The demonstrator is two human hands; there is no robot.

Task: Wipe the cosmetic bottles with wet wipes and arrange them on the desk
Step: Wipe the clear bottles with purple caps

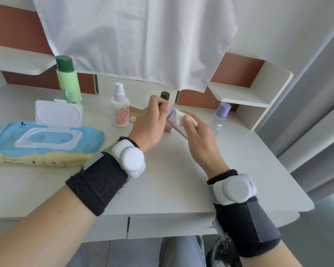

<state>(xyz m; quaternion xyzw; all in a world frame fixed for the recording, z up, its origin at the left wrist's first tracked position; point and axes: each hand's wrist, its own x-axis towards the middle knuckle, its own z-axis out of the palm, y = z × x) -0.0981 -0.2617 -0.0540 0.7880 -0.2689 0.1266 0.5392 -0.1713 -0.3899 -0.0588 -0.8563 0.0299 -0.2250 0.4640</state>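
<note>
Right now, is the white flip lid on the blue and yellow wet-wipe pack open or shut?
Open. The white flip lid stands tilted back, leaving the oval opening in the blue and yellow wet-wipe pack uncovered.

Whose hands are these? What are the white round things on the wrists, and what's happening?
One camera, worn on a person's head, looks down at their two hands. The round white gadgets sit on black wristbands; what they do I cannot tell. The left hand grips a clear lilac-capped bottle; the right hand holds a folded white wet wipe against it. On the white desk: a blue-and-yellow wipes pack, lid open, a tall green bottle, a white pump bottle, and a second lilac-capped bottle.
</note>
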